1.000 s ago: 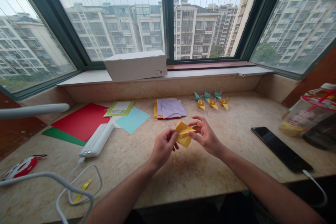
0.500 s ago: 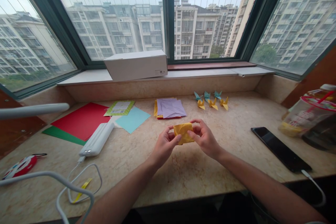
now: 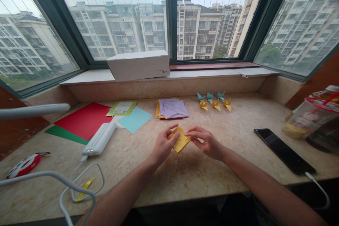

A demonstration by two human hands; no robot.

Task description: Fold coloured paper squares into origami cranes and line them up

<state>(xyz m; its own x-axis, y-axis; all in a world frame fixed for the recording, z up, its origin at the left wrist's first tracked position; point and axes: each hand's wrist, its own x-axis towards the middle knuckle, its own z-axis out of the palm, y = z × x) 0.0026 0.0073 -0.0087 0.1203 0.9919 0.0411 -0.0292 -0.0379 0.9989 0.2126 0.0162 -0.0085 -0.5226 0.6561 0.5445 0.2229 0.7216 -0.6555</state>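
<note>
A small folded piece of yellow origami paper [image 3: 181, 142] is held above the counter, turned so that one corner points down. My left hand [image 3: 164, 144] grips its left side, thumb on the front face and fingers behind. At the paper's right corner, the fingertips of my right hand [image 3: 205, 142] are pinched on the edge. Beyond my hands lies a stack of folded purple paper [image 3: 173, 108] with yellow and red sheets under it. Farther right stand folded paper cranes, a blue row [image 3: 210, 97] behind a yellow row [image 3: 215, 105].
Left are red paper [image 3: 82, 120], green paper [image 3: 67, 135], a light blue sheet [image 3: 135, 119], a white power bank [image 3: 99, 140] with a cable and a red-and-white object [image 3: 25, 166]. A phone [image 3: 284, 151] and plastic cup [image 3: 304, 122] are right. A white box [image 3: 139, 66] rests on the sill.
The yellow paper has been turned from lying level to standing on a corner. My right hand has shifted its hold from the front face to the right corner.
</note>
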